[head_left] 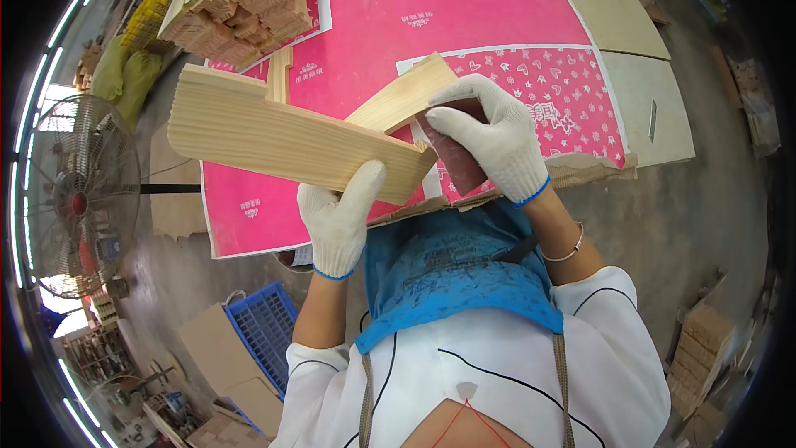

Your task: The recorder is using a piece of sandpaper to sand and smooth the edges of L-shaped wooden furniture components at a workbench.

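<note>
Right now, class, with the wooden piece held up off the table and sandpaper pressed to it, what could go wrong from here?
1. The left hand grips only the near end of the long wooden piece, so the unsupported far end may swing or sag.
2. The right hand presses dark sandpaper close to a corner; it might slip off and scuff the glove.
3. The stacked wood blocks sit near the table edge and could be knocked.
</note>
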{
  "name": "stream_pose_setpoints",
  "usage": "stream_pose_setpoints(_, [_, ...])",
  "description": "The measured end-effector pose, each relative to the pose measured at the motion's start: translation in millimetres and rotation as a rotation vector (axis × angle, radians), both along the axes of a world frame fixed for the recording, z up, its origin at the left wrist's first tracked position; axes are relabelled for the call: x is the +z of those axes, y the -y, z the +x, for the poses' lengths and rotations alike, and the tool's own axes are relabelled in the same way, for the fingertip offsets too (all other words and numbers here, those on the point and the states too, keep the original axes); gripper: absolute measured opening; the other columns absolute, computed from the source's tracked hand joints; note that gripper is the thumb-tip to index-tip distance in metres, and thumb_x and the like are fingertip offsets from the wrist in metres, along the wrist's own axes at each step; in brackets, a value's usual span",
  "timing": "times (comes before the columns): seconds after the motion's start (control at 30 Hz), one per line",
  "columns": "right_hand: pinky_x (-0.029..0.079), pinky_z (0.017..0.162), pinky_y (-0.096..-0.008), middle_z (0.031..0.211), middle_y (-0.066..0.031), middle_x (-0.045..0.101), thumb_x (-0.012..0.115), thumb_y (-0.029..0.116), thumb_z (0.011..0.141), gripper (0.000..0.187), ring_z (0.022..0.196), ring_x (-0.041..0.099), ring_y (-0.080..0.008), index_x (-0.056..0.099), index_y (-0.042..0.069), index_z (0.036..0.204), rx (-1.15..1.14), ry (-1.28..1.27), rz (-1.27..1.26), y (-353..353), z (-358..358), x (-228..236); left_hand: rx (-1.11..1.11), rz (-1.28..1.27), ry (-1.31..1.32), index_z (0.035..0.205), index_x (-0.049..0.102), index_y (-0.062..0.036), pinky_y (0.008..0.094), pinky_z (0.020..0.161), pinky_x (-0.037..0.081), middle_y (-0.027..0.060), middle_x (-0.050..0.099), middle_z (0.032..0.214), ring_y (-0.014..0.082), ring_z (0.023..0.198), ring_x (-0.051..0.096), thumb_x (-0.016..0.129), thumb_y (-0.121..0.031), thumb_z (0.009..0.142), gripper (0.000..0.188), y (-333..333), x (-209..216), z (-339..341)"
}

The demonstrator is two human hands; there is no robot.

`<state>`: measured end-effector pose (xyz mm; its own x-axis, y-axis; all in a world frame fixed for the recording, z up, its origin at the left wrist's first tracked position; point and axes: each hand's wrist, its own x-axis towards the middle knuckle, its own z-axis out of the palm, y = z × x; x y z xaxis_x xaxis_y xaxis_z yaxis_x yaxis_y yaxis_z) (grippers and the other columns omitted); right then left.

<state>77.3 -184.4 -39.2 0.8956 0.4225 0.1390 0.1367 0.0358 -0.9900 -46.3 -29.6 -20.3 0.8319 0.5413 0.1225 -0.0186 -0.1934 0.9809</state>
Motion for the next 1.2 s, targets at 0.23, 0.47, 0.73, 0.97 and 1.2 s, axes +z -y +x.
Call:
stream_pose_setpoints(0.23, [0.054,0.064,-0.035,0.08,-0.0103,0.069,0.07,0.019,0.084,0.014,0.072,0.069,-0.027,0.068,0.006,0.089,0.024,0.262,-0.32,-4,-20,-1,-0.01,0.222,0.011,0.1,0.068,0.005,0.0313,0.073,0.051,0.0092,0.07,0.089,0.0156,0.08,0.064,0.073,-0.015,0.085,0.025,-4,-2,-2])
stream_pose_setpoints(0.47, [0.055,0.071,-0.0282,0.084,-0.0091,0.072,0.07,0.014,0.087,0.013,0.076,0.069,-0.0124,0.069,0.003,0.094,0.029,0.04,-0.117,9,-25,-20,0.065,0.113,0.024,0.107,0.067,0.0058,0.0313,0.076,0.05,0.0087,0.07,0.095,0.0139,0.084,0.062,0.071,-0.016,0.086,0.03,-12,1,3])
stream_pose_setpoints(0.73, [0.052,0.079,-0.0258,0.09,-0.0056,0.071,0.068,0.009,0.089,0.013,0.086,0.065,-0.0093,0.068,0.0,0.099,-0.012,-0.032,-0.019,-14,-6,2,0.043,0.004,0.063,0.111,0.066,0.0064,0.0313,0.083,0.049,0.0096,0.069,0.101,0.0146,0.092,0.062,0.066,-0.016,0.09,0.031,-3,0,10])
stream_pose_setpoints(0.97, [0.053,0.071,-0.0266,0.082,-0.0087,0.071,0.069,0.013,0.088,0.014,0.076,0.067,-0.0096,0.069,0.001,0.097,-0.111,0.035,-0.005,-18,-10,-38,0.143,-0.356,0.193,0.121,0.058,0.0055,0.0318,0.085,0.05,0.011,0.065,0.109,0.0163,0.095,0.061,0.06,-0.019,0.097,0.034,-5,-4,24])
stream_pose_setpoints(1.2, [0.054,0.065,-0.0272,0.08,-0.0069,0.071,0.075,0.01,0.083,0.019,0.071,0.066,-0.01,0.066,0.002,0.098,-0.073,0.213,0.195,-17,-19,-3,0.129,-0.557,0.208,0.122,0.054,0.0028,0.0335,0.087,0.052,0.0116,0.062,0.107,0.0182,0.096,0.062,0.058,-0.027,0.1,0.038,-9,-11,38])
